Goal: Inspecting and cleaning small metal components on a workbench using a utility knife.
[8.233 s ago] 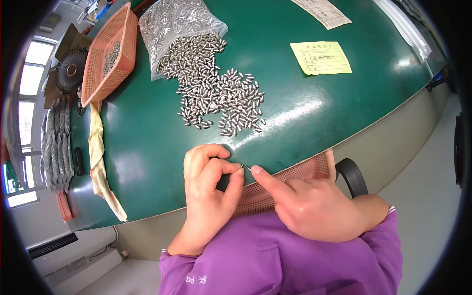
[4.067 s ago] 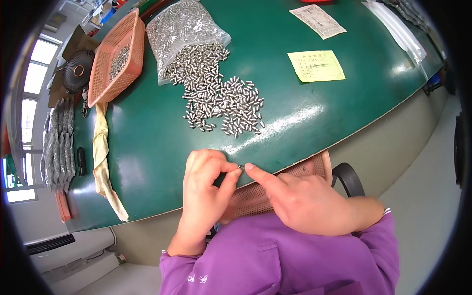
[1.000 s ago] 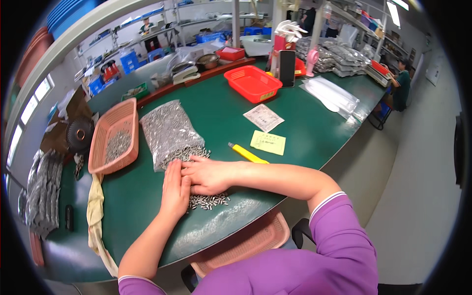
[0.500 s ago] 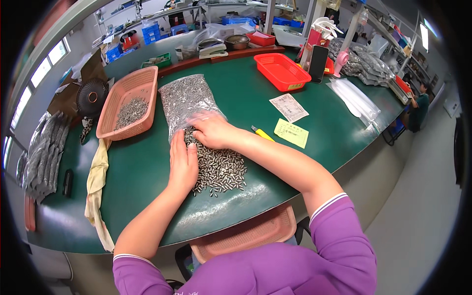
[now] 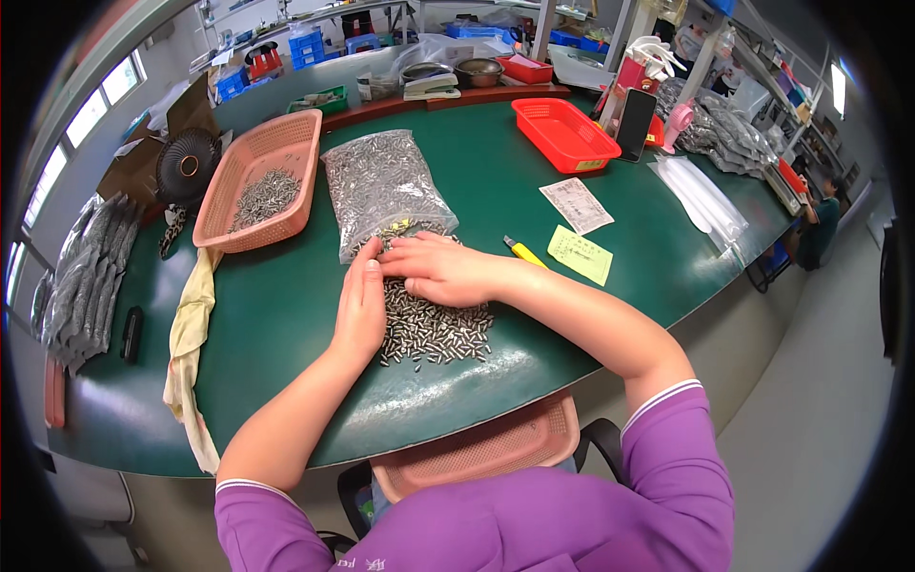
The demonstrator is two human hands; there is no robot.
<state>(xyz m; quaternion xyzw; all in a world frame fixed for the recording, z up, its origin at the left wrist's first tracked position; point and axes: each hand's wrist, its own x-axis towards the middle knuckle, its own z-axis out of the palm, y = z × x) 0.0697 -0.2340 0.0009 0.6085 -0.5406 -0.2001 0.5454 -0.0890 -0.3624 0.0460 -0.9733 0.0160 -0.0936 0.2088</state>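
A clear plastic bag [image 5: 383,186] full of small silvery pin-like metal parts lies flat on the green table, its mouth facing me. Loose metal parts [image 5: 434,329] spread from that mouth toward the table's front edge. My left hand [image 5: 360,305] stands on edge along the pile's left side, fingers straight and together. Palm down, my right hand [image 5: 443,270] rests across the top of the pile just below the bag's mouth, its fingers stretched out and reaching the left fingertips. A bit of yellow shows among the parts at the mouth.
A pink basket [image 5: 305,181] with more parts stands at left, near a black fan [image 5: 188,167] and a yellowish cloth [image 5: 191,329]. Rightward lie a yellow cutter [image 5: 526,252], paper slips [image 5: 581,255], a red basket [image 5: 566,135] and plastic bags [image 5: 701,200]. A pink basket [image 5: 477,453] sits below the table edge.
My right hand has drawn back from the bag's mouth toward me, onto the loose parts. The mouth, covered before, now shows with parts in it. My left hand stays beside the pile.
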